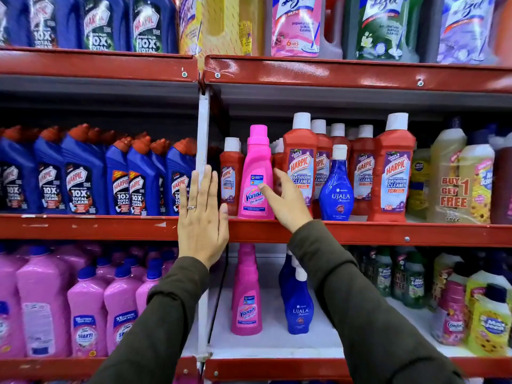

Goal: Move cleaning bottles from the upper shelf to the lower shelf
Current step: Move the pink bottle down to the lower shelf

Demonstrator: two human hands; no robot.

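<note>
Up on the middle shelf (360,231) I see a bright pink Vanish bottle (256,176); both hands spread open, right hand (285,200) touching it, left hand (202,217) empty.

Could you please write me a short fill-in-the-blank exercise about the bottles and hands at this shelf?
1. The right hand reaches for the pink bottle labelled ____.
2. The left hand is flat and open, with a ____ on one of its fingers.
3. The blue Ujala bottle on the middle shelf has a cap coloured ____.
4. On the lower shelf, the pink bottle stands to the ____ of the blue one.

Missing words: Vanish; ring; white; left
</note>
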